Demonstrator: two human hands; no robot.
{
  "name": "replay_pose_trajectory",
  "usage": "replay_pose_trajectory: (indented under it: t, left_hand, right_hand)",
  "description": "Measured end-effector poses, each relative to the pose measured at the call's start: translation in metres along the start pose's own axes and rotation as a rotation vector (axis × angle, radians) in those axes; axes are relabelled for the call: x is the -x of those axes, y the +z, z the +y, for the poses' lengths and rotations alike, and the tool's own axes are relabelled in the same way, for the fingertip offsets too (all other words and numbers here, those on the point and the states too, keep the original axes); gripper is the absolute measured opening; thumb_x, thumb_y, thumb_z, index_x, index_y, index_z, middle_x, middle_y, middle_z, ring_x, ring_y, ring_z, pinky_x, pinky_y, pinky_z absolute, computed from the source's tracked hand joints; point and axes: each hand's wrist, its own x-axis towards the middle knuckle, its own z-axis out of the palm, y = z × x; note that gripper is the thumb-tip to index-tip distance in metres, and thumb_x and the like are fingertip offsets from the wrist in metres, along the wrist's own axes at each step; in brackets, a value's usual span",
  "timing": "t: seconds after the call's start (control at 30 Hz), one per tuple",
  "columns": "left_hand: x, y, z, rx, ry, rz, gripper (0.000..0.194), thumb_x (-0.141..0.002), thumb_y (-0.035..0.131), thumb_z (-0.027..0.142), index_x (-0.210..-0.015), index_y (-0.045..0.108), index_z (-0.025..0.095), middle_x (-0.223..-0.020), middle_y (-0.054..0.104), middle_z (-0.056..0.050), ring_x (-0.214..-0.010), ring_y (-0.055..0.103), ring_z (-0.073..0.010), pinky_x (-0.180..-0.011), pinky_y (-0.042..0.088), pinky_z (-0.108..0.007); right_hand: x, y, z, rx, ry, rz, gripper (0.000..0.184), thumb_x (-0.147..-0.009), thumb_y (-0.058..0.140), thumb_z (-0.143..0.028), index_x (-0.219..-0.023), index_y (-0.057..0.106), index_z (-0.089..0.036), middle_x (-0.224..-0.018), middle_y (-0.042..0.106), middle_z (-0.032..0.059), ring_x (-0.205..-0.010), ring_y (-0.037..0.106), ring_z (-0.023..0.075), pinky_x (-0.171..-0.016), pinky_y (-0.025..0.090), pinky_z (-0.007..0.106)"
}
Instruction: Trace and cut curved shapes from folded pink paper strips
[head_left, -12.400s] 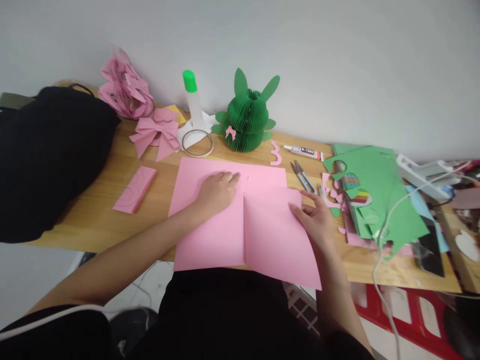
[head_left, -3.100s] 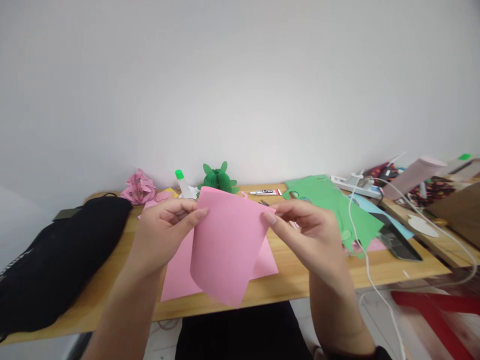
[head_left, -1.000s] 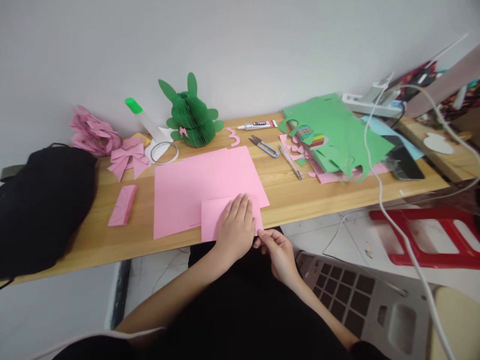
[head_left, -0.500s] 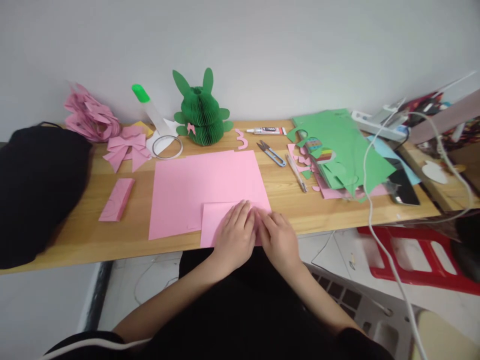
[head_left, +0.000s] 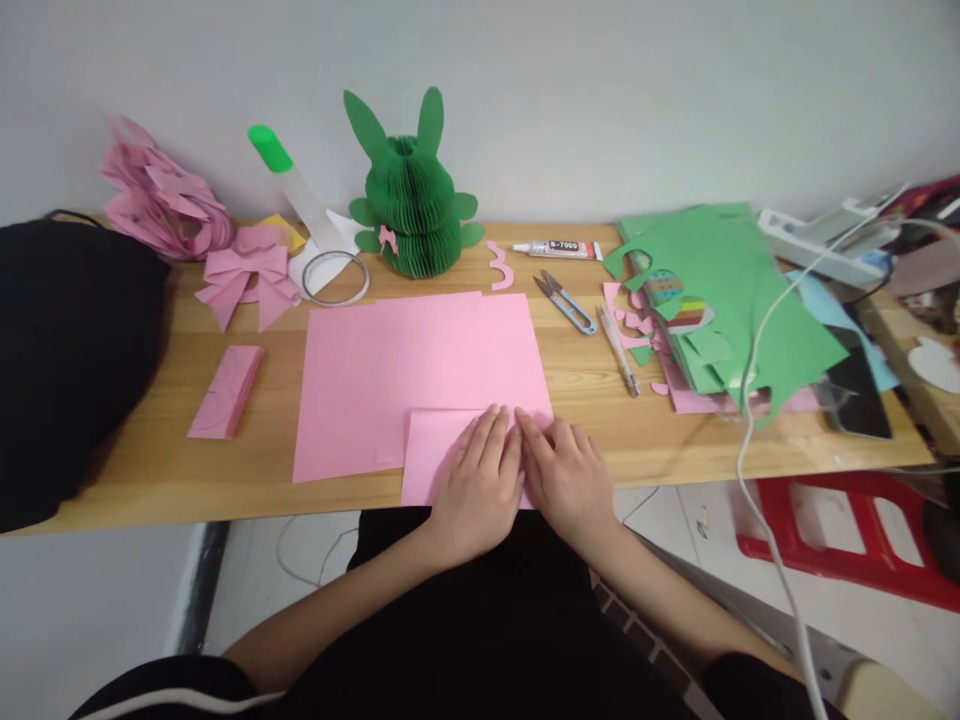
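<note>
A folded piece of pink paper (head_left: 435, 450) lies at the table's front edge, overlapping a larger pink sheet (head_left: 420, 360). My left hand (head_left: 480, 485) rests flat on the folded paper with its fingers stretched out side by side. Close against it, my right hand (head_left: 570, 480) presses down at the folded paper's right side, index finger extended and the other fingers slightly bent and apart. Its thumb is hidden. The paper's lower right part is mostly covered by both hands.
Behind stand a green honeycomb paper rabbit (head_left: 412, 200), a glue bottle (head_left: 300, 195) and pink bows (head_left: 247, 270). To the right are a glue tube (head_left: 562, 249), thread snips (head_left: 566, 303), a pen (head_left: 619, 352) and green sheets (head_left: 735, 290). A white cable (head_left: 750, 420) hangs over the right side.
The view has shifted slightly. My right hand's index finger has straightened along the folded paper, and its fingers look less bunched. My left hand stays flat on the paper.
</note>
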Motion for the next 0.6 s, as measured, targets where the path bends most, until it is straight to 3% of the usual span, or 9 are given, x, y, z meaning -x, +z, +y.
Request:
replay_pose_trajectory:
  t: [0.17, 0.4, 0.6]
  left_hand:
    - [-0.001, -0.001, 0.001, -0.016, -0.008, -0.009, 0.038, -0.094, 0.039, 0.017, -0.120, 0.059, -0.002, -0.133, 0.057, -0.025, -0.128, 0.051, -0.0346, -0.103, 0.047, -0.046]
    - [-0.002, -0.006, 0.004, -0.014, -0.028, -0.199, 0.049, -0.092, 0.037, 0.013, -0.139, 0.045, 0.004, -0.147, 0.046, -0.014, -0.138, 0.038, -0.0333, -0.110, 0.038, -0.048]
    - [-0.004, -0.012, 0.000, -0.007, -0.032, -0.260, 0.048, -0.094, 0.033, 0.014, -0.139, 0.045, 0.004, -0.148, 0.045, -0.015, -0.140, 0.036, -0.0289, -0.113, 0.035, -0.045]
  right_hand:
    - [0.002, -0.003, 0.005, -0.003, 0.035, 0.058, 0.041, -0.097, 0.044, -0.035, -0.124, 0.062, -0.010, -0.079, 0.062, 0.0088, -0.074, 0.050, 0.0220, -0.066, 0.037, 0.033]
    - [-0.004, -0.015, -0.002, 0.167, -0.092, -0.054, 0.034, -0.091, 0.047, -0.012, -0.120, 0.063, -0.004, -0.077, 0.064, 0.0096, -0.070, 0.053, 0.0217, -0.059, 0.036, 0.034]
    - [-0.006, -0.017, -0.008, 0.209, -0.120, -0.132, 0.040, -0.087, 0.041, -0.003, -0.123, 0.060, -0.001, -0.086, 0.067, 0.0129, -0.073, 0.055, 0.0222, -0.057, 0.040, 0.033]
